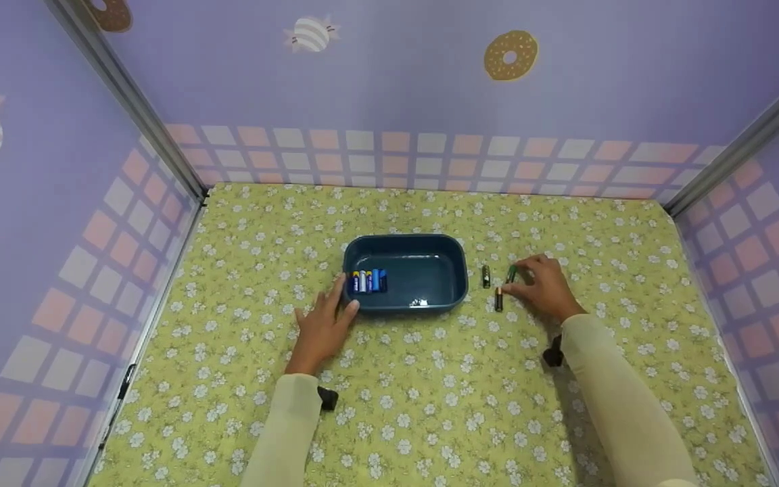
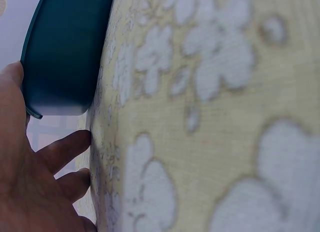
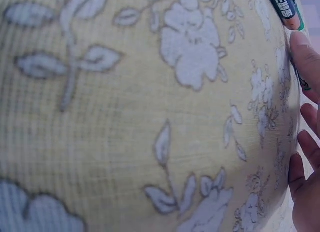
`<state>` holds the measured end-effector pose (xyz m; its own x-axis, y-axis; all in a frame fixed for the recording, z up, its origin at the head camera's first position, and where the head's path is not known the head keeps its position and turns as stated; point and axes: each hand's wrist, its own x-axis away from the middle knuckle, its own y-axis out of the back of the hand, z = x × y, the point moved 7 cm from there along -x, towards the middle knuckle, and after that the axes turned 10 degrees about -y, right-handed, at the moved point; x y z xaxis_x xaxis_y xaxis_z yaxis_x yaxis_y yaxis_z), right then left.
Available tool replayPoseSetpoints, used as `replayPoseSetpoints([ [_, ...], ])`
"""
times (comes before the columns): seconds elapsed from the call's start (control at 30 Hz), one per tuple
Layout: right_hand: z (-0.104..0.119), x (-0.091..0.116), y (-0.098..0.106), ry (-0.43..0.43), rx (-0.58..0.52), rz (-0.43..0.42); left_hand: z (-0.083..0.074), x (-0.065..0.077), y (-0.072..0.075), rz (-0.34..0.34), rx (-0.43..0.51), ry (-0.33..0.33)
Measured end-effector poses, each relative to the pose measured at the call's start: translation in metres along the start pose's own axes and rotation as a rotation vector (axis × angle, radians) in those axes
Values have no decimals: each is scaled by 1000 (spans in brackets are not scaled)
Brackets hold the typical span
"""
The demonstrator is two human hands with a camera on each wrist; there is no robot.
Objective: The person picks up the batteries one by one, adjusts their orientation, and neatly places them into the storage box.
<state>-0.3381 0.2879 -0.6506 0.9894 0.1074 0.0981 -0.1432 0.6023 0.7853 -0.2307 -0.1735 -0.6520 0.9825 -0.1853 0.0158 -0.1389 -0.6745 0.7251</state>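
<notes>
A dark teal rectangular basin (image 1: 406,310) stands on the flowered tabletop, with several blue, white and yellow batteries (image 1: 369,281) lined up inside its left end. My left hand (image 1: 324,326) touches the basin's near left corner, its fingers fairly straight; in the left wrist view the thumb meets the rim while other fingers rest on the cloth. To the right of the basin, my right hand (image 1: 544,287) pinches a green battery (image 1: 512,273) between thumb and index finger. Beside the thumb lies a black and copper battery (image 1: 498,299). A dark green battery (image 1: 486,276) lies between it and the basin.
A yellow cloth with white flowers (image 1: 430,392) covers the table. Purple panels with a pink and white check border (image 1: 396,142) enclose the back and both sides. Dark wrist devices (image 1: 328,398) sit at both sleeves.
</notes>
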Motion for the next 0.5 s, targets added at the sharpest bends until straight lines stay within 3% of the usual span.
replayPoseSetpoints([
  [0.3,38,-6,15,6,-65,-23,0,0,1,-5,-8,-3],
  [0.5,86,-7,21,134,-56,-55,1,0,-1,-3,-10,-4],
])
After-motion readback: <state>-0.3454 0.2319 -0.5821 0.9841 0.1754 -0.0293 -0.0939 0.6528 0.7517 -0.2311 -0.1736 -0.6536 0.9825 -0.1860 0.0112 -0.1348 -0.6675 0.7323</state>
